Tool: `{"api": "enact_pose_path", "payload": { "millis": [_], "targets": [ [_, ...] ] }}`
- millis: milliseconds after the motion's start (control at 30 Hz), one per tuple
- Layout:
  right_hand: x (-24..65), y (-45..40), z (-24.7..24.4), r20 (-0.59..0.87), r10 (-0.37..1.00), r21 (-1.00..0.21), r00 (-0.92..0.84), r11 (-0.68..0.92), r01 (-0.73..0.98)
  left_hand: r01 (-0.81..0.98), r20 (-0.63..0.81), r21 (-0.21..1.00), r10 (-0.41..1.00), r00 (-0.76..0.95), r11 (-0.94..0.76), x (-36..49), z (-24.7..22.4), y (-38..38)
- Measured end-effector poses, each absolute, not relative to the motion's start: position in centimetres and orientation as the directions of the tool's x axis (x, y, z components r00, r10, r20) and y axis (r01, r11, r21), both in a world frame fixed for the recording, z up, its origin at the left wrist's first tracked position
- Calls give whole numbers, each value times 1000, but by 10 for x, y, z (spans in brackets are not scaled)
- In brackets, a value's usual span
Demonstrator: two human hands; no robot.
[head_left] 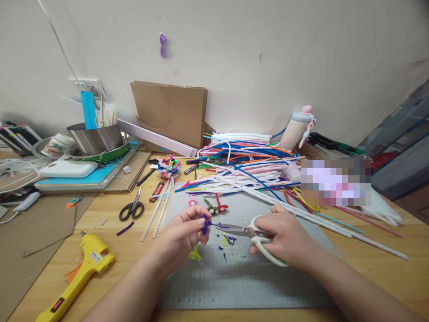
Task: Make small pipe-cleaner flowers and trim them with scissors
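Note:
Thumb and fingers of my left hand (184, 237) pinch a small purple pipe-cleaner piece (204, 224), whose thin stem points right. My right hand (284, 235) is wrapped round the white-handled scissors (234, 230), their blades reaching left to the stem. Beneath both hands lies a grey cutting mat (254, 286) with purple and yellow clippings (229, 240) on it. A yellow pipe-cleaner piece (195, 254) rests just below my left hand. Behind the hands are a pink piece (192, 201), a green piece (210, 207) and a red piece (222, 208).
Pipe cleaners (248, 172) are piled behind the mat. Black scissors (132, 210) and a yellow glue gun (90, 259) lie on the left. A metal bowl (97, 139) stands at the back left, a bottle (296, 129) at the back right. Cardboard (170, 112) leans on the wall.

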State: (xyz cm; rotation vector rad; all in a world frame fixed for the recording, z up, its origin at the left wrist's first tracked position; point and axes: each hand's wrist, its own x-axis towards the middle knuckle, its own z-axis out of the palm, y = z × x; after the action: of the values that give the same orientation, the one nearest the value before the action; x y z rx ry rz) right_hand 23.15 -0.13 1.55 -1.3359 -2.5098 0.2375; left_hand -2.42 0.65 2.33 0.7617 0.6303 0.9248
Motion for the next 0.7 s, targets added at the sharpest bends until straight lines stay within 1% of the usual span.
{"api": "enact_pose_path", "payload": {
  "millis": [167, 267, 333, 367, 400, 433, 467, 533, 600, 667, 700],
  "targets": [
    [233, -2, 14, 139, 848, -277, -512, 529, 802, -462, -151, 801, 876, 458, 380, -24, 22, 7],
    [236, 0, 13, 116, 880, -267, -461, 474, 839, -404, -124, 856, 888, 443, 321, -32, 27, 10],
    [238, 2, 13, 114, 898, -233, -426, 441, 867, -254, -91, 945, 910, 406, 208, -41, 34, 13],
    [240, 4, 14, 114, 898, -212, -425, 440, 873, -119, -74, 984, 920, 386, 130, -46, 38, 15],
    [241, 5, 14, 113, 892, -190, -438, 452, 872, 46, -66, 998, 927, 369, 53, -52, 42, 16],
    [241, 6, 15, 108, 882, -174, -459, 471, 865, 226, -73, 974, 926, 369, -13, -57, 45, 17],
    [241, 6, 16, 101, 871, -164, -480, 491, 856, 393, -83, 916, 923, 375, -78, -61, 47, 19],
    [241, 6, 18, 72, 857, -160, -510, 515, 842, 637, -128, 753, 913, 387, -165, -69, 47, 20],
    [239, 5, 20, 38, 855, -163, -517, 516, 841, 764, -178, 611, 904, 389, -209, -74, 43, 21],
    [237, 4, 20, 0, 854, -173, -520, 512, 841, 822, -222, 523, 896, 385, -224, -77, 38, 22],
    [236, 3, 20, -15, 853, -180, -522, 511, 841, 838, -232, 498, 897, 377, -224, -78, 36, 22]
  ]
}}
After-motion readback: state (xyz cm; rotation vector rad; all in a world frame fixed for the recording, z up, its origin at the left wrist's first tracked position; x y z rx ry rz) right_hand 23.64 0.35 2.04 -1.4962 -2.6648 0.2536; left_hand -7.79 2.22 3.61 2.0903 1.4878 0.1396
